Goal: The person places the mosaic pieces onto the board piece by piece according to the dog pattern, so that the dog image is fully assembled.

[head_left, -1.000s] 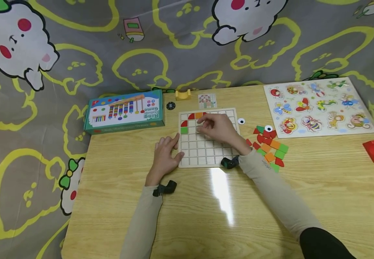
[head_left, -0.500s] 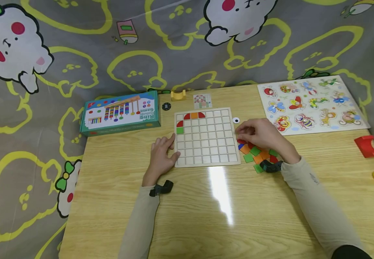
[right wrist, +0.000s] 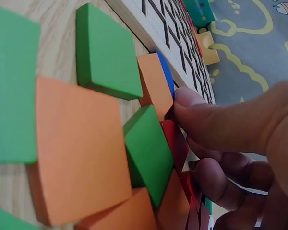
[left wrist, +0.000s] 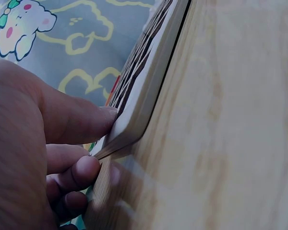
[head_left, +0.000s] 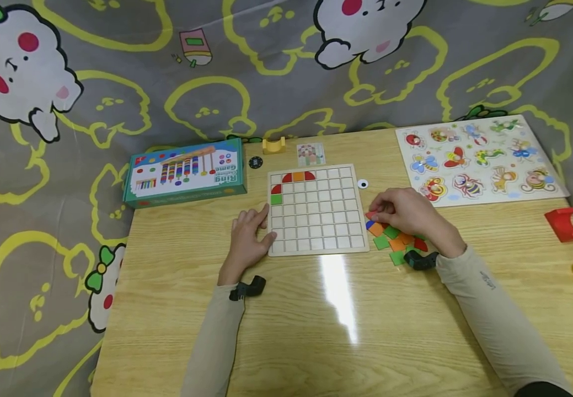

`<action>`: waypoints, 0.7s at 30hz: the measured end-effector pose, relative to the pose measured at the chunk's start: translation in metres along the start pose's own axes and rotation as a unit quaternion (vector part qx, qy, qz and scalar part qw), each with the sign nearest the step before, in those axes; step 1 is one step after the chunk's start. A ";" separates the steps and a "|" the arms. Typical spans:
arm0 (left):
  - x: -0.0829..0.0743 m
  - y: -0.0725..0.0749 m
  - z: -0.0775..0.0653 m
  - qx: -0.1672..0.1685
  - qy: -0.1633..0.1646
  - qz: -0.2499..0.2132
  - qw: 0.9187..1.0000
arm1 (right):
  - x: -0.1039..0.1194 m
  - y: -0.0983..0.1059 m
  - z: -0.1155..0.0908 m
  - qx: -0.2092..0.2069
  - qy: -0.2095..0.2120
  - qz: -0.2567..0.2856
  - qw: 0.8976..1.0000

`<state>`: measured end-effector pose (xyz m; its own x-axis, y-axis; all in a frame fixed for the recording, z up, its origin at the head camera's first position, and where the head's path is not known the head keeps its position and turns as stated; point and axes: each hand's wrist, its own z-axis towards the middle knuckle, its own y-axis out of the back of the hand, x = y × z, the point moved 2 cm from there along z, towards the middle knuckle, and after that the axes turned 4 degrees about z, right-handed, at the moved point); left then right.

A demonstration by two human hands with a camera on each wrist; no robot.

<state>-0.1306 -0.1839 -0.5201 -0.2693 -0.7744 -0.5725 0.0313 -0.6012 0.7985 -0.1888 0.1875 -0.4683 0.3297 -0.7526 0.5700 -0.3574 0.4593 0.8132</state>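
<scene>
A pale wooden grid board (head_left: 316, 220) lies mid-table, with red, orange and green tiles (head_left: 298, 177) set along its top-left corner. My left hand (head_left: 251, 234) rests against the board's left edge; in the left wrist view a fingertip (left wrist: 103, 117) touches the board's corner (left wrist: 149, 96). Right of the board is a loose pile of tiles (head_left: 395, 240). My right hand (head_left: 390, 209) is curled over that pile. Its thumb (right wrist: 206, 120) and fingers pinch a red tile (right wrist: 175, 139) beside orange (right wrist: 81, 143) and green tiles (right wrist: 105, 52).
A Ring Game box (head_left: 184, 172) stands at the back left and an insect peg puzzle (head_left: 480, 160) at the back right. A pattern card (head_left: 310, 154), yellow block (head_left: 273, 145), black disc (head_left: 255, 162) and googly eye (head_left: 363, 183) lie behind the board. A red block (head_left: 566, 223) sits far right.
My right hand has left the board's top rows, where a red tile now sits, and moved right onto the tile pile. The left hand has stayed at the board's edge.
</scene>
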 end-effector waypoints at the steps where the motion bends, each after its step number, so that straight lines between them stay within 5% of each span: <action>1: 0.000 0.000 0.000 0.000 0.000 0.000 1.000 | 0.000 0.000 0.000 0.000 -0.001 0.002 1.000; 10: 0.002 0.000 0.000 0.009 0.007 0.003 1.000 | 0.000 -0.002 0.003 -0.001 -0.005 0.043 0.999; 21: 0.003 -0.001 0.001 0.006 0.005 -0.001 1.000 | 0.010 -0.004 0.018 -0.062 -0.004 0.126 0.990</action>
<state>-0.1323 -0.1855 -0.5220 -0.2602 -0.7757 -0.5751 0.0200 -0.5998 0.7999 -0.1997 0.1692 -0.4680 0.2354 -0.6103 0.7564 -0.3180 0.6871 0.6533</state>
